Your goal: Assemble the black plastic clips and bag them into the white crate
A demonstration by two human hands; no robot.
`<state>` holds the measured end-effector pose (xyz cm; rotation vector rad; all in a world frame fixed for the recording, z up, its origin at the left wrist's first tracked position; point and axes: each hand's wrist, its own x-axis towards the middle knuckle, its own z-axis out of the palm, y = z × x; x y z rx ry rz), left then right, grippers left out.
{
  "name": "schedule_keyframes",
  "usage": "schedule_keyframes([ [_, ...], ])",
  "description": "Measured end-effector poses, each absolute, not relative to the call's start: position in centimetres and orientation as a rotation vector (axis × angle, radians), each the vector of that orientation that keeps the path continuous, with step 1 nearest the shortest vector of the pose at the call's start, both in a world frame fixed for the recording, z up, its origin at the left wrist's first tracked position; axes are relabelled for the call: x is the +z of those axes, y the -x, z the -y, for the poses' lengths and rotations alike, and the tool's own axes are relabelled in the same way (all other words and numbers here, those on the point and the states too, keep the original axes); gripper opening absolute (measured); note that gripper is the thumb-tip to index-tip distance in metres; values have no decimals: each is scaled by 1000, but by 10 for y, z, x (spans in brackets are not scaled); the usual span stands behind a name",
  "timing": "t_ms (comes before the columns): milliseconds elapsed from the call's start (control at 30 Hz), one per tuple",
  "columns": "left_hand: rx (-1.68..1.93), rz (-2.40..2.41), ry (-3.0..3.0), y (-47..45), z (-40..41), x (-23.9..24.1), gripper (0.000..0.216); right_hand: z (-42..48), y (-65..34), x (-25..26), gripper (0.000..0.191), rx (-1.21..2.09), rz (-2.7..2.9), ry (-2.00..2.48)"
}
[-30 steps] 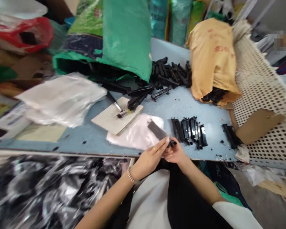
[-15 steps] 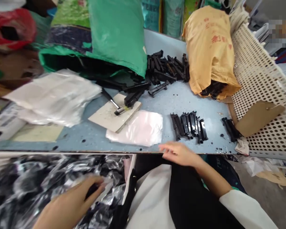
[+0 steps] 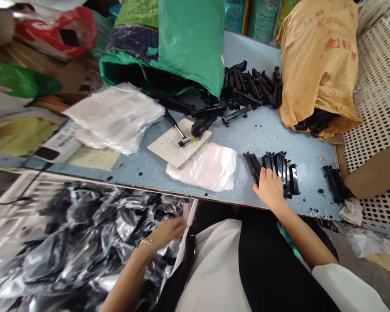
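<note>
My right hand (image 3: pixel 270 189) rests on a short row of black plastic parts (image 3: pixel 281 167) near the front edge of the blue table (image 3: pixel 273 134); its fingers curl over the parts, so whether it grips one is hidden. My left hand (image 3: pixel 169 231) hovers low over a bin of bagged black parts (image 3: pixel 81 242) beside the table edge, blurred, fingers bent with nothing clearly in them. A flat stack of clear plastic bags (image 3: pixel 208 167) lies just left of the row.
A green sack (image 3: pixel 182 43) and a yellow sack (image 3: pixel 318 65) spill black parts (image 3: pixel 247 86) at the back. A board with a brush (image 3: pixel 180 141), crumpled white bags (image 3: pixel 117 115) and a perforated white crate (image 3: pixel 380 112) on the right surround the work spot.
The bagged part went from both hands down into the bin with my left hand. My right hand moved forward from the table edge onto the row of black parts.
</note>
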<state>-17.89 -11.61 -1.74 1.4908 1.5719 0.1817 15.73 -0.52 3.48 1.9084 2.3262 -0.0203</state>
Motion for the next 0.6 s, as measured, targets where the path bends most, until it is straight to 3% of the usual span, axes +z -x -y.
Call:
schedule_keyframes([
  [133, 685, -1561, -1751, 107, 32, -6, 24, -9, -155, 33, 63, -140, -2318, -1906],
  [233, 631, -1725, -2002, 58, -11, -5, 6, -18, -167, 39, 54, -473, -2272, -2073],
  [300, 592, -1750, -1948, 50, -23, -9, 13, -18, -181, 44, 45, -955, -2227, -2231],
  [367, 655, -1710, -1825, 61, -27, -14, 20, -11, -193, 45, 43, -1679, -2114, -2291],
  [467, 726, -1652, -1725, 85, -28, -19, 23, 9, -195, 36, 45, -2715, -1690, -1974],
  [533, 812, -1606, -1671, 95, -29, -20, 22, 23, -184, 24, 50, -3092, -1299, -1661],
  [600, 957, -1544, -1587, 97, -28, -20, 20, 33, -170, 11, 50, -3266, -901, -1495],
])
